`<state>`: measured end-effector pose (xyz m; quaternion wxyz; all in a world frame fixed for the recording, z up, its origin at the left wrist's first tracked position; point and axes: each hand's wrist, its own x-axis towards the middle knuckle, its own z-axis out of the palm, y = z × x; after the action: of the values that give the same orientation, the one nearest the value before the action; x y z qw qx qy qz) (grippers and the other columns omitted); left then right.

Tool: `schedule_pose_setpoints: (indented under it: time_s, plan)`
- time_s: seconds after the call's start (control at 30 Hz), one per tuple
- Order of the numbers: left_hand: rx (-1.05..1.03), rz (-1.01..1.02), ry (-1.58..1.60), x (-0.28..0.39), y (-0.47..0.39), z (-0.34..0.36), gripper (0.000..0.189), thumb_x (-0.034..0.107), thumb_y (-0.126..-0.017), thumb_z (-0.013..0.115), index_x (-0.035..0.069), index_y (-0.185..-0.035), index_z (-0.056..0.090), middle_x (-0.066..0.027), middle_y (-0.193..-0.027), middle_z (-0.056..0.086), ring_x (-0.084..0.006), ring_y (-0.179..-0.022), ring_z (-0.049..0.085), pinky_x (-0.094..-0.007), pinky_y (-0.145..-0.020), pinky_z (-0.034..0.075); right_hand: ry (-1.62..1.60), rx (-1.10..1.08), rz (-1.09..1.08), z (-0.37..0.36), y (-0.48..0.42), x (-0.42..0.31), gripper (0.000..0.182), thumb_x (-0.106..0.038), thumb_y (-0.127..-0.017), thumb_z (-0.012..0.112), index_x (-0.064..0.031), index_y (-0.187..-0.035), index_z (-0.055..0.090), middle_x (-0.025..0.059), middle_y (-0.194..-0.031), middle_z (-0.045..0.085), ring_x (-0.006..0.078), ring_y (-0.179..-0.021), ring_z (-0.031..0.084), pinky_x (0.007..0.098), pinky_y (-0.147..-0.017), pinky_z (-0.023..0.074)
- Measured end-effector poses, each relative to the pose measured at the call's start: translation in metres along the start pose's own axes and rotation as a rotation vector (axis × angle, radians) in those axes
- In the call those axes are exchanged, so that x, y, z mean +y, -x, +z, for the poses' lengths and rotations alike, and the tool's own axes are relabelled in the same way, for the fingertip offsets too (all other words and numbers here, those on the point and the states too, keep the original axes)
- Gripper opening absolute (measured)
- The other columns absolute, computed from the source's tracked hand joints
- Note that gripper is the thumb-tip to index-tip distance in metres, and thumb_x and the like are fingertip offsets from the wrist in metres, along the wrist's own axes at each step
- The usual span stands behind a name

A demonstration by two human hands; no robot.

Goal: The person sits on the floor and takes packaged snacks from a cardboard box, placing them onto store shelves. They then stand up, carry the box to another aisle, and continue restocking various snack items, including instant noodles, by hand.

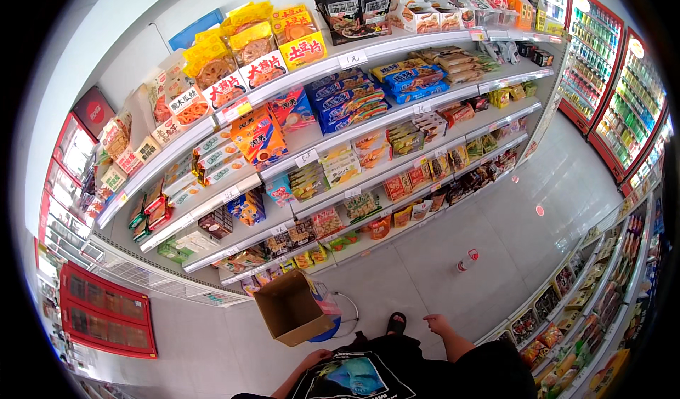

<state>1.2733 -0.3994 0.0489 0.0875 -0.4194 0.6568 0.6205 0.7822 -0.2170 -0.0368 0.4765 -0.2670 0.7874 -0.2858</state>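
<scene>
My left hand (317,357) is low in the view beside the black printed T-shirt (356,375), near an open cardboard box (289,308). Its fingers are partly hidden, and nothing shows in it. The box is empty as far as its inside shows and rests on a round stool with a blue seat (325,333). My right hand (438,324) hangs over the floor to the right of the shirt. It holds nothing, its index finger extended apart from the others. A black sandal (396,323) on my foot shows between the hands.
Tiered shelves (372,54) of packaged snacks curve across the front. A bottle with a red cap and handle (468,260) stands on the tiled floor (404,271). Another snack shelf (579,303) runs along the right, lit drink refrigerators (589,59) behind. A red cabinet (106,311) is at left.
</scene>
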Motion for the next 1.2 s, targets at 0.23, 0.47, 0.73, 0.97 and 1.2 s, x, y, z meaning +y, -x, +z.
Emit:
schedule_pose_setpoints:
  time_s: [0.23,0.47,0.73,0.97,1.2]
  plan:
    - [-0.026,0.06,0.017,-0.066,-0.021,0.003,0.034,0.031,-0.091,0.063,0.008,-0.115,0.069,-0.0101,-0.105,0.072,-0.0194,-0.098,0.065,-0.0357,-0.09,0.049,0.636,-0.174,-0.234,0.031,-0.009,0.067,0.03,-0.024,-0.091,0.054,-0.0118,-0.115,0.067,0.0071,-0.094,0.072,0.0219,-0.07,0.07,0.036,-0.065,0.0568]
    - [0.23,-0.183,0.071,-0.094,0.027,0.048,0.045,0.043,-0.08,0.071,0.007,-0.107,0.072,-0.0136,-0.098,0.073,-0.024,-0.089,0.067,-0.0382,-0.084,0.051,0.19,-0.091,-0.031,0.07,0.02,0.007,0.037,-0.026,-0.085,0.062,-0.0111,-0.119,0.067,0.0115,-0.105,0.072,0.0258,-0.095,0.069,0.0394,-0.084,0.0545]
    - [0.384,-0.41,0.398,-0.155,0.053,0.101,0.035,0.038,-0.082,0.066,0.011,-0.101,0.076,-0.0108,-0.1,0.074,-0.0236,-0.09,0.07,-0.0372,-0.085,0.053,0.444,-0.16,-0.157,0.063,0.047,0.019,0.031,-0.026,-0.085,0.061,-0.0102,-0.11,0.072,0.0149,-0.102,0.072,0.0282,-0.096,0.069,0.0376,-0.087,0.053]
    - [0.311,-0.389,0.227,-0.158,0.071,0.127,0.035,0.035,-0.081,0.061,0.012,-0.102,0.075,-0.0139,-0.105,0.072,-0.0283,-0.097,0.068,-0.0413,-0.09,0.051,0.426,-0.188,-0.134,0.055,0.042,0.008,0.031,-0.028,-0.085,0.061,-0.0106,-0.108,0.073,0.0144,-0.102,0.073,0.0276,-0.096,0.069,0.0362,-0.086,0.0531]
    - [0.358,-0.369,0.416,-0.122,0.05,0.127,0.038,0.036,-0.087,0.061,0.011,-0.113,0.072,-0.007,-0.109,0.071,-0.0188,-0.093,0.066,-0.0369,-0.085,0.052,0.512,-0.272,-0.122,0.031,0.043,-0.013,0.031,-0.029,-0.085,0.061,-0.0109,-0.107,0.074,0.0142,-0.103,0.072,0.0273,-0.096,0.069,0.0357,-0.086,0.0529]
